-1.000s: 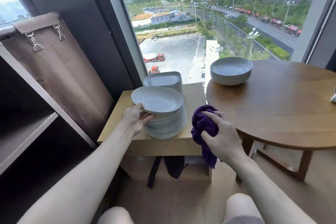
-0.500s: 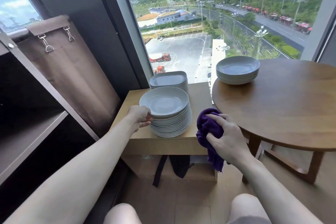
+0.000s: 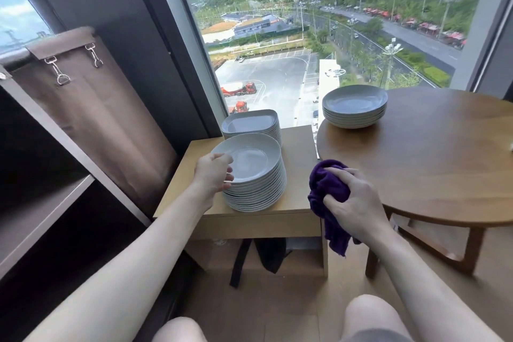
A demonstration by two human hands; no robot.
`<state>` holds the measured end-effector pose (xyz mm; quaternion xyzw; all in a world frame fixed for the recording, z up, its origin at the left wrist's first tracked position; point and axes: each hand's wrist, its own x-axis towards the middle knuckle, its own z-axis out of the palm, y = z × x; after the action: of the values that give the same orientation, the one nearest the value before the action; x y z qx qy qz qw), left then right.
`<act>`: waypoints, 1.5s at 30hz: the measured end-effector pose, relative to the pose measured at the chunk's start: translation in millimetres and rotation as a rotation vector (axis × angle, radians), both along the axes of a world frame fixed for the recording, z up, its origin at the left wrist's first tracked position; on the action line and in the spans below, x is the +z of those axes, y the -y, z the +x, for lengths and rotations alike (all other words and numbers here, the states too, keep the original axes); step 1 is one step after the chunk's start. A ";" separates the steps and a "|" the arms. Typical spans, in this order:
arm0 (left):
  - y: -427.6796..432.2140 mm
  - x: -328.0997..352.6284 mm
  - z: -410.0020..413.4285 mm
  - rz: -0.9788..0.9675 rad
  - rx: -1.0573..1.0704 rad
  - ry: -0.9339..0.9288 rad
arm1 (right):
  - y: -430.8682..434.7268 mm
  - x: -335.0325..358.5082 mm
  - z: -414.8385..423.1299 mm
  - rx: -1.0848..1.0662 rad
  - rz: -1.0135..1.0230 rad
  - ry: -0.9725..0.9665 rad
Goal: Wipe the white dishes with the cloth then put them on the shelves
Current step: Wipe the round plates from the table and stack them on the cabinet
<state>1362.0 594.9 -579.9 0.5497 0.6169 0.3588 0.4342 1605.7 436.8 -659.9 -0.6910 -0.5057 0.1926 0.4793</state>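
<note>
A tall stack of round white plates [image 3: 258, 191] stands on a small wooden side table [image 3: 298, 203]. My left hand [image 3: 213, 175] grips the left rim of the top plate [image 3: 249, 155], thumb over the rim and fingers curled at its edge. The plate sits slightly left of the pile. My right hand [image 3: 354, 203] holds a bunched purple cloth [image 3: 329, 186] in the air just right of the side table, apart from the plates. Behind the round plates is a stack of square white plates [image 3: 249, 122].
A stack of white bowls [image 3: 355, 104] sits on the round wooden table [image 3: 444, 164] at the right. Dark shelves [image 3: 41, 216] and a brown fabric panel [image 3: 97, 119] are at the left. A black strap [image 3: 238, 264] hangs under the side table. A big window lies ahead.
A second ago my left hand held the top plate tilted above the stack. The plate then settled onto the pile. My hand has now shifted up over its rim. The cloth hand barely moved.
</note>
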 end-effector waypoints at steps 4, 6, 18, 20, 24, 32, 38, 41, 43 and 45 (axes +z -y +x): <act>13.6 11.9 49.6 -0.030 -0.257 0.012 | 2.3 6.9 21.4 -0.077 0.013 -0.045; 13.8 10.9 80.5 -0.084 -0.365 0.037 | 2.6 9.0 38.1 -0.139 0.021 -0.077; -72.7 -41.0 270.6 -0.287 -0.483 0.036 | 10.4 8.7 112.3 -0.444 0.013 -0.166; -91.7 -48.9 300.5 -0.301 -0.437 0.054 | 14.2 7.7 118.0 -0.471 0.014 -0.184; -120.9 -70.2 349.8 -0.342 -0.325 0.117 | 18.5 3.8 124.0 -0.498 0.000 -0.214; -132.9 -90.2 392.6 -0.350 -0.250 0.209 | 17.0 -0.9 124.9 -0.462 -0.015 -0.261; -134.5 -83.0 395.4 -0.370 -0.182 0.214 | 18.6 -0.5 125.8 -0.443 -0.060 -0.252; -131.8 -74.0 396.0 -0.393 -0.139 0.243 | 19.5 1.1 125.3 -0.437 -0.069 -0.256; -128.7 -64.6 396.8 -0.401 -0.120 0.290 | 18.9 2.9 125.8 -0.437 -0.072 -0.249; -123.7 -55.8 395.5 -0.406 -0.110 0.339 | 17.9 3.0 126.0 -0.432 -0.080 -0.246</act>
<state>1757.6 718.6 -635.7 0.4158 0.5640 0.2905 0.6516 1731.7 418.9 -656.9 -0.7727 -0.2760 0.1883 0.5398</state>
